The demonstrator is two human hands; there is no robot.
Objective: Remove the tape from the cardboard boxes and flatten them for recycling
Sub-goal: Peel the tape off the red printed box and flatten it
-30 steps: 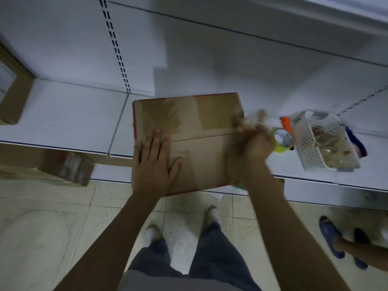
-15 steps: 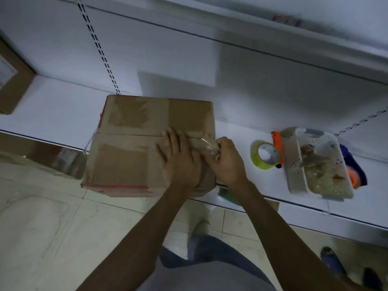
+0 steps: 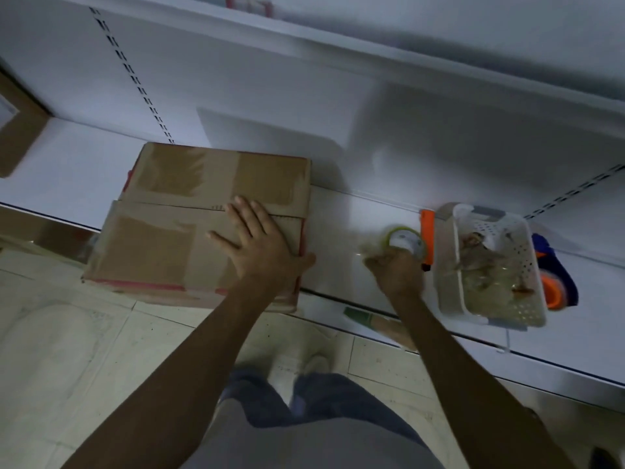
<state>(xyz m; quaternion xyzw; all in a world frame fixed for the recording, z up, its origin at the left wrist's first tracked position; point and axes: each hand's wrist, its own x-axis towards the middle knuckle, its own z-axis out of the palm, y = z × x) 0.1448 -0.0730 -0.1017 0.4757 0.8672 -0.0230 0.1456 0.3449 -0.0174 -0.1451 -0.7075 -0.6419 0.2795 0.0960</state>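
Head view: the cardboard box (image 3: 189, 231) lies on a white shelf (image 3: 67, 170). Its long axis runs left to right along the shelf, turned slightly so the left end sits nearer the person. Its near edge hangs out past the shelf front, over the tiled floor (image 3: 84, 333). The top faces up, and the seam between the two flaps also runs left to right. Brown patches of old tape show on both flaps, and a red strip lines the near and right edges.

The left hand (image 3: 260, 245) presses flat on the right part of the box top. Its fingers are spread and straight across the seam, and the thumb reaches to the right edge. The right hand (image 3: 395, 269) is off the box, to its right above the shelf. It is blurred, with fingers bunched around what looks like a pale scrap of tape (image 3: 370, 248).

Just beyond the right hand, further right of the box, a roll of tape (image 3: 406, 240) lies flat. An orange cutter (image 3: 426, 238) touches the roll's far side. Right of that stands a white perforated basket (image 3: 448, 282) holding crumpled clear scraps. A blue and orange object (image 3: 554, 282) lies past the basket. Far left of the box, a second box (image 3: 17, 140) sits at the picture's edge. Nothing lies on the box top besides the left hand.
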